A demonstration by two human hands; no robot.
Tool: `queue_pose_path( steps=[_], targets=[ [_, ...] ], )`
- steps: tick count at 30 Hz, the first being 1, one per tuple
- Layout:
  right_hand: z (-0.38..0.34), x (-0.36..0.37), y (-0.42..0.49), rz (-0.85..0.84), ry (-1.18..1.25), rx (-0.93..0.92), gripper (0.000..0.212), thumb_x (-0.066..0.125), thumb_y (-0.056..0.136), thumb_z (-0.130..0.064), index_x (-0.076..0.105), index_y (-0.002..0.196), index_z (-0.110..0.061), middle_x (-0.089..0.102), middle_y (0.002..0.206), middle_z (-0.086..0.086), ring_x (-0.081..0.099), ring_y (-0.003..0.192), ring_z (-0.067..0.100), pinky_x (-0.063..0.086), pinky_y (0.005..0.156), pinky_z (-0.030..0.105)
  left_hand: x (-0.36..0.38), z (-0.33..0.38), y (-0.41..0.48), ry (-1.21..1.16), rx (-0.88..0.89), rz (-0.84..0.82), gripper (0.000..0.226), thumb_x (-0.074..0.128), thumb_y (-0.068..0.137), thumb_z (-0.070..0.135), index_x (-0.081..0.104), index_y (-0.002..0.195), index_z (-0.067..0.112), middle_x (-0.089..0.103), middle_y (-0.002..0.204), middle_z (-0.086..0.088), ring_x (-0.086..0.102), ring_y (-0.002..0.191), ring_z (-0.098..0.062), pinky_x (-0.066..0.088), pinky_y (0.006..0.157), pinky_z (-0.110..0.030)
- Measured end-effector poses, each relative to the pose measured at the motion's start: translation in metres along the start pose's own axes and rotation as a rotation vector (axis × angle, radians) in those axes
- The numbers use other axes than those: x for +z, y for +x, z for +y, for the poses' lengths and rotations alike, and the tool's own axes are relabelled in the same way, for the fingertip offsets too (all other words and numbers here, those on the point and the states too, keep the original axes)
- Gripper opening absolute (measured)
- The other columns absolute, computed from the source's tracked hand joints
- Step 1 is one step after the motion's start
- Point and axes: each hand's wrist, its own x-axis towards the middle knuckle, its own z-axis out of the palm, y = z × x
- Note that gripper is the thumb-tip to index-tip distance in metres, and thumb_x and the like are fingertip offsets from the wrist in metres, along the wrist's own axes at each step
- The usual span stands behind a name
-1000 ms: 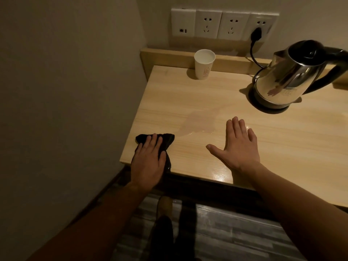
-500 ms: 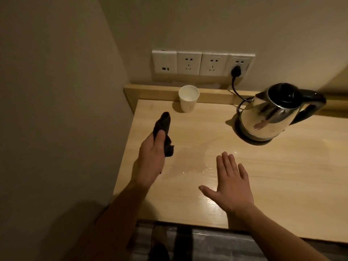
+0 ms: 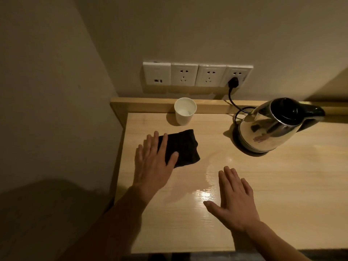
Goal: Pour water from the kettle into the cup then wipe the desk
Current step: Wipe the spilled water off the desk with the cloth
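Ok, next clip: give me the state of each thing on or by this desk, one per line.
Kettle: upright on its base, lid shut, plugged in.
Cup: upright, open top, by the back ledge.
Cloth: flat on the desk, under the left fingers.
Left hand: open, pressing the cloth.
Right hand: open, empty.
Desk: wet sheen mid-surface.

Pale wooden desk (image 3: 282, 194) with a raised back ledge, carrying a white paper cup (image 3: 185, 111) at the back, a steel kettle (image 3: 271, 129) on its base at right, a flat black cloth (image 3: 183, 149), a wet sheen (image 3: 205, 187) at centre.
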Motion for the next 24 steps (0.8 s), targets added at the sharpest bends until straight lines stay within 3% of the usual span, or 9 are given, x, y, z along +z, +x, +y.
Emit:
queue_pose_path(
  steps=[2, 5, 8, 11, 16, 20, 24],
  targets=[
    [-0.020, -0.015, 0.016, 0.060, 0.069, -0.042, 0.100, 0.023, 0.089, -0.089, 0.001, 0.166, -0.029, -0.013, 0.173, -0.009, -0.017, 0.158, 0.009, -0.001, 0.129, 0.044, -0.001, -0.038, -0.011, 0.034, -0.040, -0.031, 0.075, 0.000, 0.098, 0.071, -0.010, 0.165, 0.036, -0.016, 0.175, 0.003, -0.018, 0.160, -0.020, -0.007, 0.130, -0.050],
    [-0.072, -0.032, 0.066, 0.152, 0.113, -0.247, 0.078, 0.028, 0.100, -0.072, 0.011, 0.165, -0.032, 0.000, 0.173, -0.010, -0.006, 0.159, 0.008, 0.007, 0.128, 0.041, 0.009, -0.067, -0.018, 0.098, -0.055, -0.106, 0.078, -0.002, 0.097, 0.070, -0.016, 0.163, 0.032, -0.021, 0.173, 0.000, -0.021, 0.159, -0.021, -0.009, 0.129, -0.048],
    [-0.115, -0.038, 0.122, 0.098, 0.091, -0.340, 0.069, 0.031, 0.104, -0.063, 0.014, 0.165, -0.033, 0.008, 0.174, -0.007, -0.002, 0.161, 0.015, 0.011, 0.130, 0.043, 0.017, -0.068, -0.020, 0.178, -0.036, -0.070, 0.078, 0.003, 0.100, 0.069, -0.013, 0.164, 0.027, -0.018, 0.173, -0.004, -0.016, 0.160, -0.024, -0.006, 0.129, -0.050],
    [-0.124, -0.031, 0.158, 0.006, -0.009, -0.338, 0.073, 0.029, 0.102, -0.069, 0.011, 0.164, -0.036, 0.007, 0.175, -0.005, -0.002, 0.161, 0.021, 0.011, 0.130, 0.050, 0.015, -0.065, -0.020, 0.202, -0.031, -0.059, 0.078, 0.006, 0.102, 0.067, -0.013, 0.165, 0.025, -0.018, 0.173, -0.006, -0.015, 0.161, -0.026, -0.004, 0.130, -0.052],
    [-0.122, -0.021, 0.162, 0.004, -0.039, -0.258, 0.082, 0.022, 0.091, -0.086, -0.002, 0.161, -0.050, -0.007, 0.175, -0.005, -0.015, 0.160, 0.026, -0.003, 0.129, 0.055, 0.015, -0.066, -0.020, 0.197, -0.024, -0.048, 0.078, 0.009, 0.102, 0.066, -0.010, 0.165, 0.024, -0.014, 0.174, -0.008, -0.010, 0.162, -0.027, -0.001, 0.130, -0.053],
    [-0.125, -0.013, 0.143, 0.011, -0.025, -0.172, 0.084, 0.019, 0.088, -0.090, -0.006, 0.159, -0.053, -0.014, 0.174, -0.004, -0.021, 0.158, 0.032, -0.008, 0.125, 0.064, 0.017, -0.067, -0.021, 0.179, -0.024, -0.024, 0.076, 0.010, 0.103, 0.064, -0.008, 0.166, 0.025, -0.011, 0.175, -0.007, -0.009, 0.162, -0.027, 0.001, 0.131, -0.054],
    [-0.126, -0.003, 0.118, 0.017, -0.025, -0.146, 0.084, 0.017, 0.088, -0.089, -0.008, 0.159, -0.053, -0.014, 0.174, -0.001, -0.021, 0.158, 0.032, -0.006, 0.125, 0.064, 0.020, -0.068, -0.021, 0.171, -0.016, 0.008, 0.076, 0.011, 0.102, 0.063, -0.002, 0.166, 0.024, -0.005, 0.176, -0.008, -0.004, 0.163, -0.027, 0.003, 0.130, -0.054]
  ],
)
